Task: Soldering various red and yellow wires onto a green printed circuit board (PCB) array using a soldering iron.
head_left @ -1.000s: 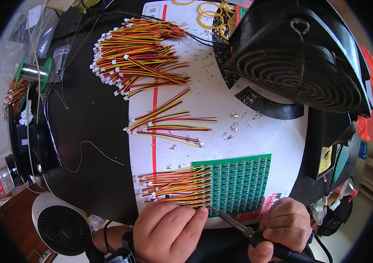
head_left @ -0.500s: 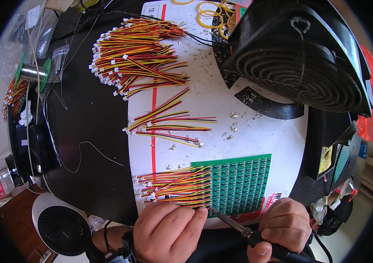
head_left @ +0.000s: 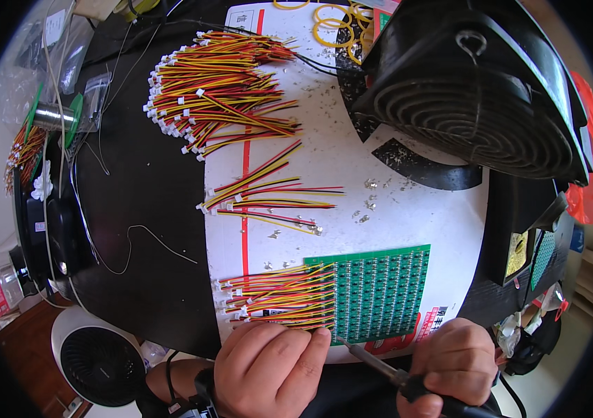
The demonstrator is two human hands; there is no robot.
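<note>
A green circuit board panel [head_left: 382, 299] lies on the white sheet. Along its left edge runs a row of red, yellow and black wire leads with white connectors [head_left: 279, 296]. My left hand [head_left: 268, 369] is closed at the lower end of that row, fingertips pinched on a wire lead at the board's edge; the hand hides most of that lead. My right hand [head_left: 453, 366] grips a soldering iron [head_left: 380, 364] by its dark handle. Its tip points up and left, close to the board's lower left corner, near my left fingertips.
A big heap of wire leads [head_left: 220, 90] and a smaller loose group [head_left: 268, 188] lie farther back. Solder bits are scattered on the white sheet [head_left: 415, 216]. A black fan-like unit [head_left: 478, 104] stands at the right back. A solder spool [head_left: 54, 116] is at the far left.
The soldering iron's tip has shifted slightly down and right, with the right hand moving a little. The left hand stays almost in place.
</note>
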